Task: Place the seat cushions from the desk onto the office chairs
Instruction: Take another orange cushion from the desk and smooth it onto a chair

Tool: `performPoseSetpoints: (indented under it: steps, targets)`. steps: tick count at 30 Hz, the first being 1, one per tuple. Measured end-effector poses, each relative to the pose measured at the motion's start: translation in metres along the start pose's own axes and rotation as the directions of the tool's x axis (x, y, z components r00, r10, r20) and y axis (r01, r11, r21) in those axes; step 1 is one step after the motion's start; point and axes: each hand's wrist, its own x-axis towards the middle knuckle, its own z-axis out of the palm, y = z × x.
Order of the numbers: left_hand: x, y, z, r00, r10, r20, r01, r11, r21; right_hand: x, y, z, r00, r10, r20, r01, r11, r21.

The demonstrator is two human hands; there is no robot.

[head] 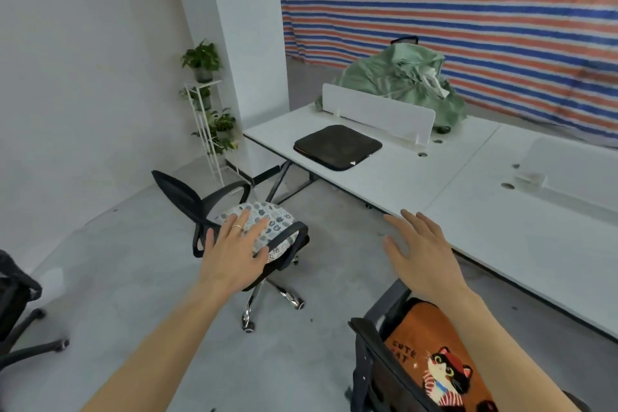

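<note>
Two cushions already sit on chairs; one dark cushion [337,146] remains on the far tabletop [434,184]. Both hands, left [234,244] and right [421,251], hang empty, fingers spread. Next: reach forward for it and find an unfilled chair [16,304] at left.

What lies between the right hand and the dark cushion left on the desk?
In the head view, only bare white desk top lies between the right hand and the dark cushion; nothing blocks the way.
</note>
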Motion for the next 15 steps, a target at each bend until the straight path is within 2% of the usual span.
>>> performPoseSetpoints:
  steps: [6, 15]
  targets:
    - [0.114, -0.048, 0.026, 0.997, 0.023, 0.068, -0.022, 1.000, -0.022, 0.103, -0.033, 0.049, 0.997, 0.071, 0.040, -0.070, 0.997, -0.017]
    - [0.319, -0.082, 0.056, 0.961, 0.224, 0.160, -0.218, 0.974, -0.055, 0.236, -0.060, 0.090, 0.969, 0.248, -0.017, -0.248, 0.964, -0.098]
